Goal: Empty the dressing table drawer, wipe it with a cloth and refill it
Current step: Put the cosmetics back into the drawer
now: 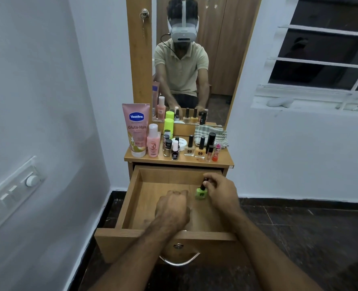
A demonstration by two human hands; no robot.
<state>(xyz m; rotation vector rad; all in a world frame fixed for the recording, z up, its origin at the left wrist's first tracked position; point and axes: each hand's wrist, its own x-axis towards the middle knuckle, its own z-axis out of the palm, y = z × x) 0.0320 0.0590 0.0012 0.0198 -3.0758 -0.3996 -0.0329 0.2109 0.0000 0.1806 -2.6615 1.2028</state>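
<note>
Both our forearms reach forward over the front panel into the open light-brown wooden drawer (pixel 132 198). Our right hand (pixel 222 194) is raised near the drawer's far right corner, fingertips pinching the black cap of a small lime-green nail polish bottle (pixel 201 193), which stands upright on the drawer floor. Our left hand (pixel 173 208) sits mid-drawer, fingers curled into a fist; we cannot tell whether it holds anything. A folded grey-and-white striped cloth (pixel 210 132) lies on the tabletop behind the cosmetics.

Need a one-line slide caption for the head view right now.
Right hand pinches a green polish bottle in the open drawer; left hand is fisted beside it.
</note>
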